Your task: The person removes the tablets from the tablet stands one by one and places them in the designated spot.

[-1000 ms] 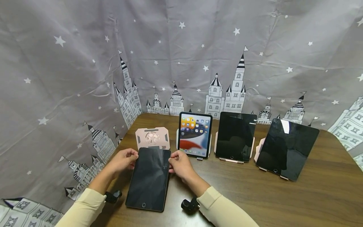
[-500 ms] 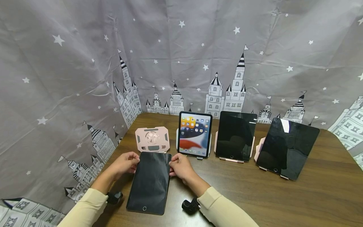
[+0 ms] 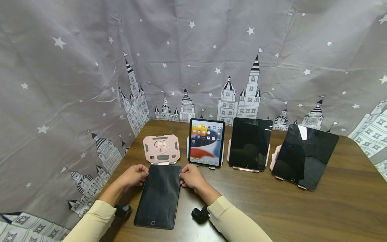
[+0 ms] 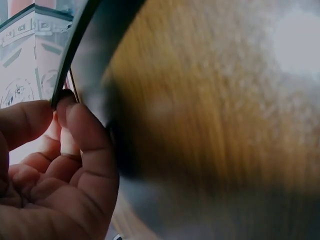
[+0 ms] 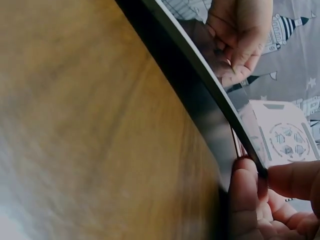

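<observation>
In the head view a black tablet [image 3: 158, 198] with a round home button leans, top edge raised, above the table's near left part. My left hand [image 3: 134, 175] pinches its upper left edge between thumb and fingers. On the opposite edge, my right hand [image 3: 193, 178] pinches the tablet in the same way. Both wrist views show thumb and fingertips on the thin rim, with the left hand [image 4: 65, 170] and the right hand [image 5: 272, 210] close up. Just behind the tablet stands a pink tablet stand [image 3: 161, 148] with a round cut-out pattern, bearing nothing.
To the right, a tablet with a lit screen [image 3: 206, 143] and two dark tablets, one in the middle [image 3: 250, 144] and one farther right [image 3: 305, 156], lean on stands. A grey castle-print curtain [image 3: 193, 60] hangs behind the wooden table [image 3: 266, 208].
Both hands have drawn the tablet's top edge slightly down and toward me, so the lower part of the pink stand now shows. The other tablets stay on their stands.
</observation>
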Demonstrator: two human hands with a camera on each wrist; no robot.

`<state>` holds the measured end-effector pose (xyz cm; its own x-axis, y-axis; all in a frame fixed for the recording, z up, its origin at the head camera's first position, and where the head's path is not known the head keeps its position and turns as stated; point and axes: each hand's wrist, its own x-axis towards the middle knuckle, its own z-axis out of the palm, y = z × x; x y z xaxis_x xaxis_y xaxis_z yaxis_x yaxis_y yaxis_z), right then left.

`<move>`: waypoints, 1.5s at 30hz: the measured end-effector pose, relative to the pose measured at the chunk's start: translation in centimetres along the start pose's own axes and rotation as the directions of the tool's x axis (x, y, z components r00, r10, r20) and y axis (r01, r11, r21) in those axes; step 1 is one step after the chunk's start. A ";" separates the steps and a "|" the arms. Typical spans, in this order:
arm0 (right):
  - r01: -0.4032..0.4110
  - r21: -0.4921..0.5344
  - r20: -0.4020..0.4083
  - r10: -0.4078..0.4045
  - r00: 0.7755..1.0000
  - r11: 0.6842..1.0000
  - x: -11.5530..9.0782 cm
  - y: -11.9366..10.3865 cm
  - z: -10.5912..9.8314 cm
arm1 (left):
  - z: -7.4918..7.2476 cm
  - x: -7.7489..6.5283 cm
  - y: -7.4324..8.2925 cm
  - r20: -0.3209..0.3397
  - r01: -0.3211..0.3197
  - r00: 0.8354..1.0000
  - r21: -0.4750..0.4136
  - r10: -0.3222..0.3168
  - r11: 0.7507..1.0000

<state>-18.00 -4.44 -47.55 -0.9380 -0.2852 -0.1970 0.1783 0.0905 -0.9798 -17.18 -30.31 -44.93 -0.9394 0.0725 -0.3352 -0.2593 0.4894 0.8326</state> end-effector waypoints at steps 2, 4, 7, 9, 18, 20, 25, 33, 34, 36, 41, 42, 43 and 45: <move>-0.003 -0.023 0.002 0.003 1.000 1.000 0.0 -0.1 -0.1 | -0.1 0.1 -0.2 0.018 -0.004 1.000 0.016 0.004 1.000; -0.005 -0.038 0.005 0.005 1.000 0.999 0.0 -0.2 -0.2 | -0.3 0.3 -0.4 0.040 -0.015 0.999 0.035 0.014 0.999; -0.014 -0.056 0.007 0.014 1.000 0.998 0.0 -0.3 -0.3 | -0.5 0.5 -0.7 0.067 -0.026 0.998 0.077 0.021 0.997; -0.013 -0.071 0.006 0.014 1.000 0.997 0.0 -0.3 -0.3 | -0.6 0.6 -0.8 0.078 -0.032 0.997 0.102 0.025 0.994; 0.095 -0.378 -0.026 -0.113 0.993 0.921 0.3 -0.1 -0.3 | -1.0 0.8 -0.9 0.091 -0.048 0.995 0.150 0.034 0.987; 0.100 -0.392 -0.024 -0.118 0.993 0.915 0.3 -0.1 -0.3 | -1.0 0.8 -1.0 0.092 -0.058 0.995 0.151 0.045 0.987; 0.076 -0.331 -0.009 -0.083 0.996 0.941 0.2 0.0 -0.4 | -0.7 0.7 -1.0 0.091 -0.057 0.995 0.154 0.043 0.986; 0.034 -0.228 0.007 -0.033 0.999 0.973 0.3 0.2 -0.6 | -0.4 0.7 -0.8 0.047 -0.014 0.999 0.151 0.007 0.988; 0.028 -0.212 0.011 -0.026 1.000 0.977 0.3 0.2 -0.6 | -0.4 0.6 -0.8 0.045 -0.014 0.999 0.156 0.007 0.988; 0.020 -0.188 0.018 -0.017 1.000 0.982 0.4 0.2 -0.7 | -0.5 0.6 -0.6 0.036 -0.010 0.999 0.158 0.004 0.987; 0.012 -0.165 0.027 -0.008 1.000 0.986 0.5 0.3 -0.8 | -0.5 0.6 -0.4 0.013 0.003 1.000 0.164 -0.005 0.986; 0.008 -0.155 0.028 -0.004 1.000 0.988 0.5 0.3 -0.8 | -0.5 0.7 -0.4 0.005 0.009 1.000 0.167 -0.010 0.986; 0.004 -0.141 0.032 0.000 0.999 0.990 0.5 0.3 -0.8 | -0.4 0.7 -0.4 -0.004 0.018 1.000 0.170 -0.018 0.985; -0.009 -0.104 0.040 0.013 0.999 0.994 0.5 0.4 -0.9 | -0.3 0.8 -0.4 -0.020 0.023 1.000 0.175 -0.020 0.984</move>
<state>-18.70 -3.64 -47.97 -0.9227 -0.3224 -0.2112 0.1547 0.1922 -0.9691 -17.94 -30.69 -45.39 -0.9382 0.0452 -0.3431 -0.2379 0.6356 0.7344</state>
